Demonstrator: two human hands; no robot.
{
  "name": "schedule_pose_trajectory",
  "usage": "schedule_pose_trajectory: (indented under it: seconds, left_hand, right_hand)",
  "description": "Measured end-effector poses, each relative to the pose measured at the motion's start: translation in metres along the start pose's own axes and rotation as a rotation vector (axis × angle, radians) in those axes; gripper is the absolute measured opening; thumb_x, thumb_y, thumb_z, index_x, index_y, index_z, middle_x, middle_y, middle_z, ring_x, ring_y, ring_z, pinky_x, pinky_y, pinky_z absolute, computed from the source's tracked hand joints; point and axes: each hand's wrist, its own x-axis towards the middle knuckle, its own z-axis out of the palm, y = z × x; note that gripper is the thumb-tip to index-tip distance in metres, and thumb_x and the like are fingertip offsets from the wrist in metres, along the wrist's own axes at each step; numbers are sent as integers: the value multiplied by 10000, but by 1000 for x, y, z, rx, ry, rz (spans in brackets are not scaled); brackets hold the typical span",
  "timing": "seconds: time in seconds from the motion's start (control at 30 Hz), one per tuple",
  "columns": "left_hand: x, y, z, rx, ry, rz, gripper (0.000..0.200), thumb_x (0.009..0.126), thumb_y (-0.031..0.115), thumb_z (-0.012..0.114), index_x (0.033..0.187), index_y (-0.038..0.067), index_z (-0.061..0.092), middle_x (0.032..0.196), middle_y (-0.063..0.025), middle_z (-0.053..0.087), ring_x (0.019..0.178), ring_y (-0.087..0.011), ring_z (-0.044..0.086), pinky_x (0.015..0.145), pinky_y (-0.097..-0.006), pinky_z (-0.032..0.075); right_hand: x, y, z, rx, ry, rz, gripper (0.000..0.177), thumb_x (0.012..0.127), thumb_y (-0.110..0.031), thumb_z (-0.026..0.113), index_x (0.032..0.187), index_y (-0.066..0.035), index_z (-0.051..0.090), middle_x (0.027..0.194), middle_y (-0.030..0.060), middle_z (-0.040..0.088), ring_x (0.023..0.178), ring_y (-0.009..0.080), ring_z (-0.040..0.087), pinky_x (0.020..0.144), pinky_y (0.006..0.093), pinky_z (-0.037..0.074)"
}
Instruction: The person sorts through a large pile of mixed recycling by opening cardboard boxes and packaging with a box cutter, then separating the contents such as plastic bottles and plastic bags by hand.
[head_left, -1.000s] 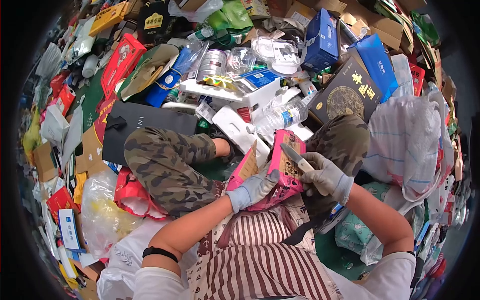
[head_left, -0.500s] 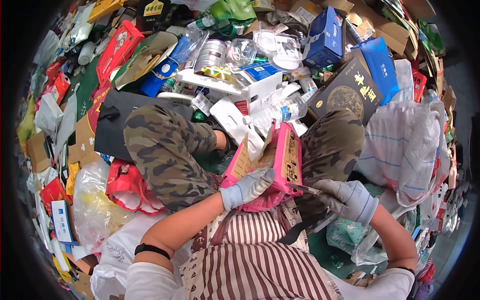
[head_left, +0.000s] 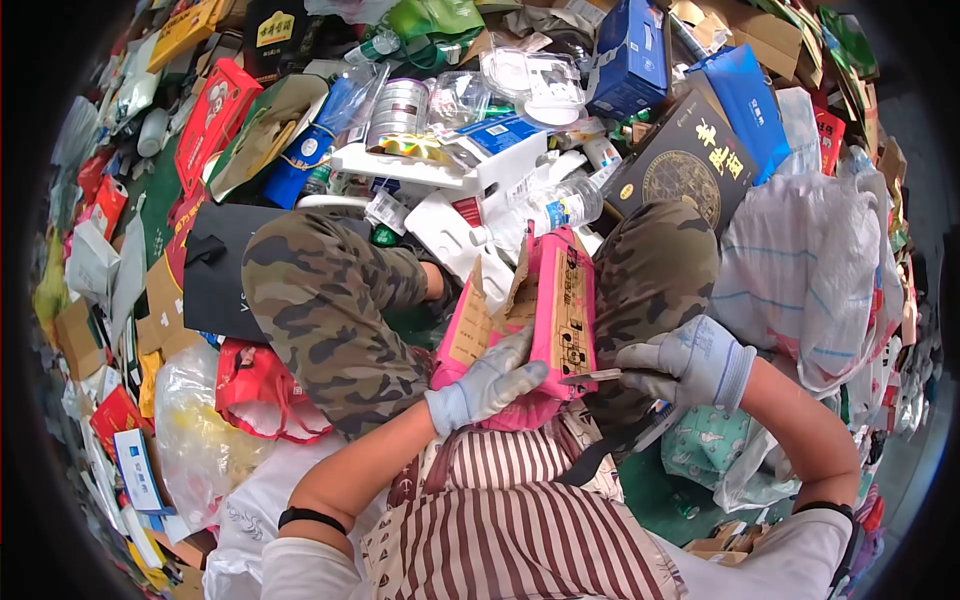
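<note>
A pink cardboard box (head_left: pixel 562 345), its top flaps torn open and brown inside, rests in my lap between my knees. My left hand (head_left: pixel 488 384), in a pale work glove, grips the box's near left part with the thumb lying across it. In my gloved right hand (head_left: pixel 692 366) is a knife (head_left: pixel 596 377), its blade pointing left. The blade tip lies against the lower right side of the box, close to my left thumb. Just beyond the box, a clear plastic bottle (head_left: pixel 565 205) lies on white foam pieces.
A dark printed carton (head_left: pixel 685 160) and a blue box (head_left: pixel 630 60) stand beyond my right knee. A white woven sack (head_left: pixel 790 280) bulges on the right. On the left are a black paper bag (head_left: pixel 215 285) and a red bag (head_left: pixel 262 390). Mixed packaging surrounds me.
The knife hand has turned slightly, its wrist now higher and the blade flatter against the box. My left hand keeps its hold on the box. The whole view has shifted a little.
</note>
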Motion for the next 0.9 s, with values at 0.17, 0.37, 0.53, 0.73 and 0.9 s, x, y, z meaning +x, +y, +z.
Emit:
schedule_pose_trajectory:
  seconds: [0.17,0.37,0.53,0.73,0.9]
  left_hand:
    - [-2,-2,4,41,40,21,785,859,568,429,1343,-36,297,1276,-223,451,1199,-324,437,1012,-371,312]
    - [-6,5,9,-211,74,-124,822,844,497,532,1396,-16,203,1322,-197,427,1255,-280,388,1045,-359,279]
    - [-1,-17,8,-17,108,-61,910,812,499,588,1403,-38,154,1357,-205,390,1270,-266,377,1045,-352,288]
    - [-1,-12,7,-41,101,-111,933,795,422,649,1408,-43,122,1373,-201,358,1262,-246,386,1042,-333,299]
    - [-3,-14,11,-129,144,-41,886,818,343,649,1418,-22,109,1337,-152,406,1202,-209,439,1005,-321,347]
  right_hand:
    - [12,-5,-13,-216,-154,-23,234,861,-310,520,1062,-201,566,671,68,607,645,282,612,573,391,472]
    - [30,-9,-7,-345,-266,-72,218,872,-327,484,1030,-193,555,656,77,600,641,284,614,580,401,479]
    - [26,-13,-19,-375,-429,-46,197,870,-319,481,967,-158,538,658,82,602,641,285,616,585,404,481]
    - [29,-15,-20,-586,-368,-88,166,846,-288,496,909,-137,521,648,82,603,593,291,613,528,415,471]
    - [34,-15,-24,-593,-543,-73,191,835,-300,500,933,-143,550,702,87,626,649,289,627,550,420,478]
